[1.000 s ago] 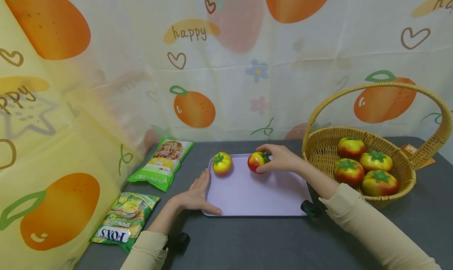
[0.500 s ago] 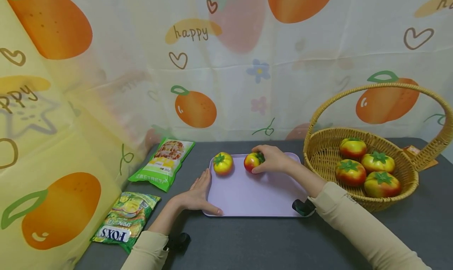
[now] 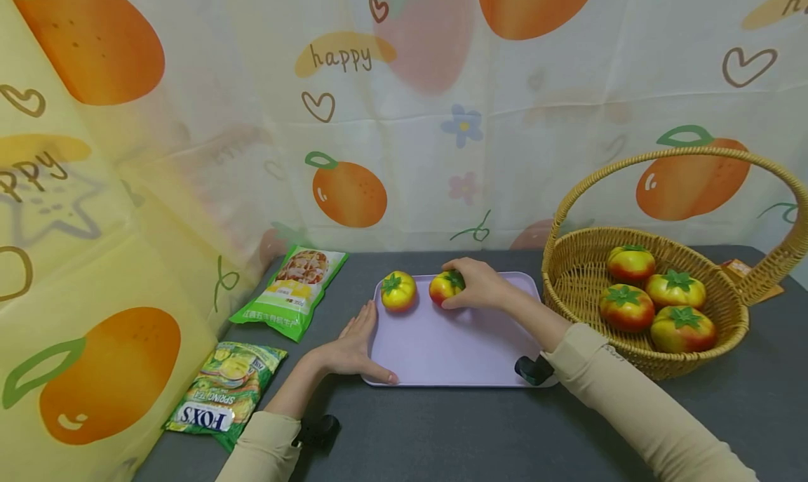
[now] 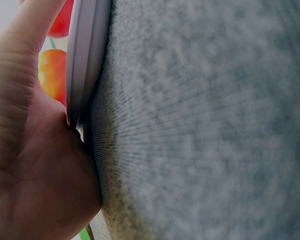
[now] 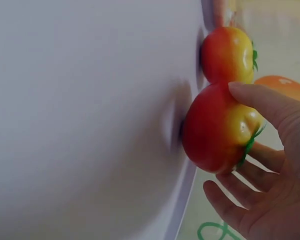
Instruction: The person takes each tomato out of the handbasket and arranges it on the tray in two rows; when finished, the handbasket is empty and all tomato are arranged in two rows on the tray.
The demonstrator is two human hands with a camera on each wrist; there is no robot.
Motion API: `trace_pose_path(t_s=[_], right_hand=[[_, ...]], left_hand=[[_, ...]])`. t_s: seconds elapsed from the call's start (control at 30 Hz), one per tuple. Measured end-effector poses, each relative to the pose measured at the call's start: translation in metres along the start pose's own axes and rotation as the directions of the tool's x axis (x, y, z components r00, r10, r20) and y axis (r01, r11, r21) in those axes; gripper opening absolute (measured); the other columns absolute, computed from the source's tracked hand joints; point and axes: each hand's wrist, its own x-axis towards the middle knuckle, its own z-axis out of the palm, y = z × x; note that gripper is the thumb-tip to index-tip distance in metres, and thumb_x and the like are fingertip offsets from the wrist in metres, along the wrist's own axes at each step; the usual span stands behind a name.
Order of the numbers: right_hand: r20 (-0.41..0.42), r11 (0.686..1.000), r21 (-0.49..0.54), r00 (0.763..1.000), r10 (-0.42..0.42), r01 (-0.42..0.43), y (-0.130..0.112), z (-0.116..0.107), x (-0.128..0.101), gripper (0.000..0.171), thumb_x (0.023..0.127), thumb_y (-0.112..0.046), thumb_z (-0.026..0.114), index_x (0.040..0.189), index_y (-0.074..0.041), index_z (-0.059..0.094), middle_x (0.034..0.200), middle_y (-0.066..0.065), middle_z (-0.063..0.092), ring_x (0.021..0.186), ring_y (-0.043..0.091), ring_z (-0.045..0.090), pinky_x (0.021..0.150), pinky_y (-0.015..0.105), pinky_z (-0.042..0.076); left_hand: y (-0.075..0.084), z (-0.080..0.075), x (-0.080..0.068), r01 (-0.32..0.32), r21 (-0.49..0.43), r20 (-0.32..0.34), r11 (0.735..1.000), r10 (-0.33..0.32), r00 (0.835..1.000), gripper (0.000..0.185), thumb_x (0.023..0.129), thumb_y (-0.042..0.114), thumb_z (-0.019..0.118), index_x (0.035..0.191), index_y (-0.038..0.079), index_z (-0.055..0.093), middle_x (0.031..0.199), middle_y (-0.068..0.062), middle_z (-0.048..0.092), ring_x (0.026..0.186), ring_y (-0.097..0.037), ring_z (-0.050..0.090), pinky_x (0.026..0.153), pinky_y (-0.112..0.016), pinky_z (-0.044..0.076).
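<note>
The right hand (image 3: pixel 481 283) curls over a red-and-yellow tomato (image 3: pixel 445 288), thumb and fingers around it, resting it on the far part of the lilac tray (image 3: pixel 454 349), just beside a second tomato (image 3: pixel 398 291). The left hand (image 3: pixel 351 346) lies flat, fingers straight, against the tray's left rim on the grey table (image 3: pixel 480 433). This looks like the setting-down step; next would be loosening the fingers without rolling the fruit. Three more tomatoes sit in the wicker basket (image 3: pixel 581 271) to the right
</note>
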Motion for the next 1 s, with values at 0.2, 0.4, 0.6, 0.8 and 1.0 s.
trace_pose_path(t_s=[0.2,0.4,0.6,0.8,1.0], right_hand=[[-0.001,1.0,0.019,1.0,0.002,-0.002,0.001,0.004,0.002,0.068,0.079,-0.025,0.08,0.135,0.002,0.053,0.131,0.016,0.057,0.112,0.03,0.053,0.1,0.044,0.044],[-0.019,0.999,0.016,0.999,-0.045,0.045,0.001,0.003,0.001,0.065,0.079,-0.025,0.08,0.132,0.002,0.055,0.13,0.017,0.057,0.117,0.032,0.053,0.102,0.046,0.042],[-0.041,0.998,0.027,0.997,-0.058,0.059,-0.001,0.0,-0.003,0.062,0.08,-0.025,0.081,0.13,0.002,0.057,0.13,0.018,0.058,0.121,0.035,0.052,0.105,0.048,0.039],[-0.042,0.999,0.03,0.999,-0.029,0.03,-0.004,-0.005,-0.009,0.062,0.081,-0.026,0.079,0.133,-0.001,0.056,0.134,0.017,0.055,0.125,0.035,0.049,0.107,0.05,0.036],[-0.062,0.999,0.036,0.997,-0.037,0.039,-0.005,-0.014,-0.019,0.06,0.082,-0.025,0.078,0.134,-0.004,0.056,0.138,0.016,0.053,0.128,0.035,0.046,0.107,0.053,0.035]], left_hand=[[0.0,0.0,0.001,0.006,-0.003,0.006,1.0,-0.006,1.0,0.139,0.067,0.06,0.081,0.153,-0.001,-0.01,0.16,-0.02,-0.014,0.148,-0.03,-0.01,0.117,-0.048,-0.002],[0.0,0.0,0.001,0.001,-0.009,0.007,1.0,-0.001,1.0,0.14,0.067,0.06,0.081,0.153,-0.001,-0.01,0.16,-0.02,-0.014,0.147,-0.03,-0.01,0.117,-0.048,-0.002],[-0.001,0.0,0.001,0.003,-0.006,0.007,1.0,-0.003,1.0,0.14,0.066,0.061,0.081,0.153,-0.001,-0.01,0.16,-0.02,-0.014,0.147,-0.03,-0.01,0.117,-0.049,-0.002],[0.0,0.0,0.001,0.001,-0.01,0.012,1.0,-0.001,1.0,0.14,0.067,0.06,0.081,0.153,-0.001,-0.01,0.16,-0.019,-0.015,0.147,-0.03,-0.01,0.117,-0.049,-0.002],[-0.001,0.0,0.001,0.001,-0.015,0.007,1.0,0.0,1.0,0.139,0.067,0.06,0.081,0.153,-0.001,-0.01,0.16,-0.02,-0.015,0.147,-0.031,-0.01,0.117,-0.05,-0.002]])
